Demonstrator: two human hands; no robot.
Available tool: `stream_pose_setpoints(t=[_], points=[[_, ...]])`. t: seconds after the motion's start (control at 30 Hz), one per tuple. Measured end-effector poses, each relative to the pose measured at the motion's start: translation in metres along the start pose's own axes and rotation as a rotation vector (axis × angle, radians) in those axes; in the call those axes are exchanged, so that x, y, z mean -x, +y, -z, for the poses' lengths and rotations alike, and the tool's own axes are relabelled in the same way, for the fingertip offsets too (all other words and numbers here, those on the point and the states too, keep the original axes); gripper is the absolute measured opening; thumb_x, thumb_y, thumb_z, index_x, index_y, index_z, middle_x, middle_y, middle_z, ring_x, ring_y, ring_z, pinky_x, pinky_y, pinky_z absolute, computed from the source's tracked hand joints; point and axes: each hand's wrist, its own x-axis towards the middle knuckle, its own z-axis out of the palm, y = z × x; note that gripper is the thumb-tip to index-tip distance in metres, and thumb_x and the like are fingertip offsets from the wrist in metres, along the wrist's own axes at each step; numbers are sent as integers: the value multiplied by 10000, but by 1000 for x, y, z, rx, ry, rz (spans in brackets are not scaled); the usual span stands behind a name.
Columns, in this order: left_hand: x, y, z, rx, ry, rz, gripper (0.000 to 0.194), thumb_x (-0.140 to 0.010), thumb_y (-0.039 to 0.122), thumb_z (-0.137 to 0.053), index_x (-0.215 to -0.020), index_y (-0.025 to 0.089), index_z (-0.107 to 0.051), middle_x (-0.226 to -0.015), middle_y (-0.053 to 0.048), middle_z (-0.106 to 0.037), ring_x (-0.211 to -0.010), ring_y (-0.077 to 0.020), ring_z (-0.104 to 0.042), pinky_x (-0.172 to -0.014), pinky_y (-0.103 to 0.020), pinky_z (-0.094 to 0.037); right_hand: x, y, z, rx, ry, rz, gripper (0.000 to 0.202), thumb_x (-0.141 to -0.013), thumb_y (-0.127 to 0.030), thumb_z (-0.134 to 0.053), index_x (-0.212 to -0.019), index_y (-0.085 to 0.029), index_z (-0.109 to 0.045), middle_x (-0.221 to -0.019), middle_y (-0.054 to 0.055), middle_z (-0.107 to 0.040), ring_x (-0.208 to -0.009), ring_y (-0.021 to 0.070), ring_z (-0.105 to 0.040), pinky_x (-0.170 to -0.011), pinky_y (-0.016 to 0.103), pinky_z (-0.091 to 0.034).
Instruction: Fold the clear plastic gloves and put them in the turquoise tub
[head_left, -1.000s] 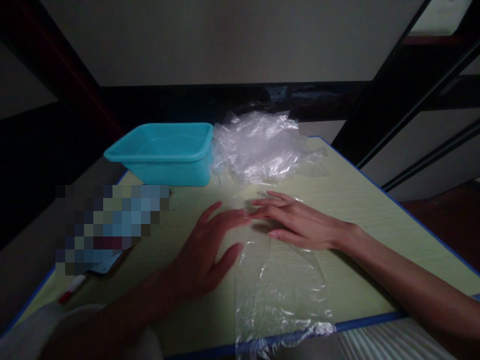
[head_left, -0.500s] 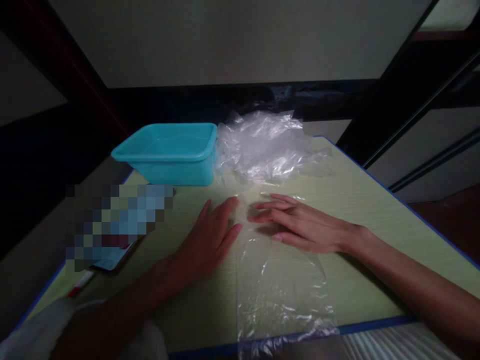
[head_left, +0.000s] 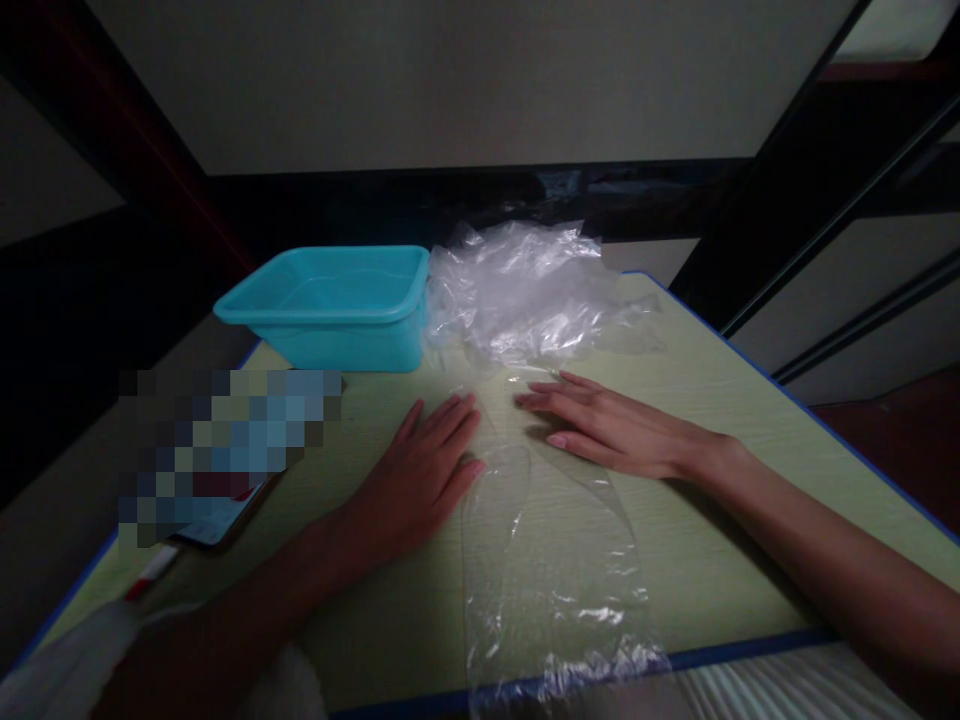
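A clear plastic bag [head_left: 559, 570] lies spread on the table, its lower end hanging over the front edge. My left hand [head_left: 431, 460] rests palm down at the bag's upper left, fingers stretched out and thumb touching or close to its edge. On the other side, my right hand [head_left: 600, 425] lies over the bag's upper right part with its fingers extended. Neither hand grips anything. Beyond my fingers sits a crumpled heap of clear plastic bags [head_left: 525, 290].
A turquoise plastic basin [head_left: 341, 335] stands at the back left beside the heap. Nearer on the left lies a flat object, mostly pixelated [head_left: 247, 440], with a red and white pen-like item [head_left: 152, 572] below it. The pale table [head_left: 727, 560] has blue edging.
My right hand has shifted slightly up and away from the left hand. The bag's upper part lies flatter and more spread. My left hand has barely moved, its fingers a little flatter.
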Motion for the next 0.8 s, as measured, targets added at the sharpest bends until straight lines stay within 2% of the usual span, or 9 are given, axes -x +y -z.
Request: stream_pose_setpoints(t=[0.37, 0.53, 0.7, 0.8], points=[[3, 1, 1, -19, 1, -21, 427, -930, 261, -308, -1301, 82, -420, -1422, -158, -371, -1324, -279, -304, -1056, -566, -210, 0, 0, 0, 37, -27, 11, 454, -957, -389, -307, -1302, -110, -403, -1294, 136, -522, -1276, 263, -382, -1070, 526, -244], [4, 2, 2, -5, 97, -22, 431, -920, 256, -310, -1291, 72, -431, -1395, -175, -406, -1303, -282, -346, -1060, -555, -219, 3, 0, 2, 72, 7, 27, 421, -957, -356, -327, -1318, -147, -385, -1322, 115, -502, -1283, 243, -376, -1076, 532, -224], [7, 1, 6, 50, 229, -137, 377, -916, 209, -302, -1180, 74, -536, -1269, -165, -549, -1193, -258, -490, -1042, -540, -272, 3, -3, 6, 56, 30, 79, 343, -959, -287, -327, -1250, -143, -440, -1291, 114, -527, -1239, 195, -438, -1090, 487, -225], [8, 1, 7, 72, 246, -184, 348, -910, 185, -317, -1124, 89, -575, -1194, -144, -611, -1128, -233, -550, -1039, -519, -295, 2, -4, 5, 56, -4, 67, 333, -960, -276, -324, -1225, -127, -459, -1270, 118, -542, -1219, 193, -458, -1087, 470, -244]])
